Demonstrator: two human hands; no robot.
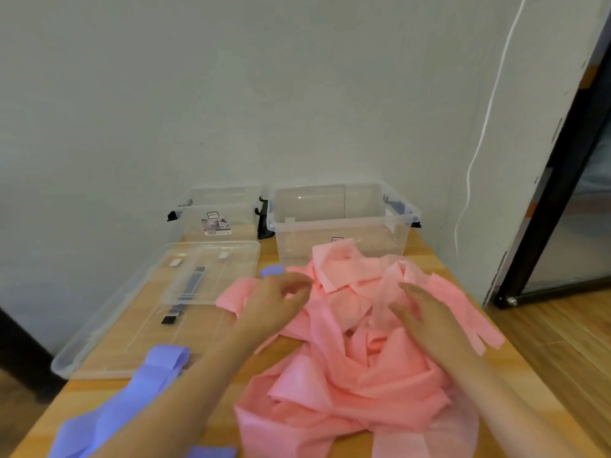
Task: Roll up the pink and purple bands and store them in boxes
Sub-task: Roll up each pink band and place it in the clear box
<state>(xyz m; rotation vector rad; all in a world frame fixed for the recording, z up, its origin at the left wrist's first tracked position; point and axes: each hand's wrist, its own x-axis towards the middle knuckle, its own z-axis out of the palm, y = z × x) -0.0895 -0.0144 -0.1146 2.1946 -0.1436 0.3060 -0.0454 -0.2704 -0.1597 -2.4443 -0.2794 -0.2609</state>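
- Nearest, lay a purple band [132, 391] loose across the wooden tabletop [426, 252], left of a tangled heap of pink bands [347, 358].
- Hovered over the heap: left hand [274, 305], fingers loosely curled, grip unclear through blur; right hand [426, 312] relaxed, holding nothing.
- Judged sorting stage, nothing rolled; next called for freeing one band's end.
- Beyond, stood lids [139, 312] and two clear boxes [340, 226], without bands.

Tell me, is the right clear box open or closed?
Open. The right clear box has no lid on its rim, and you see into its empty inside. Two clear lids lie flat on the table, left of it.
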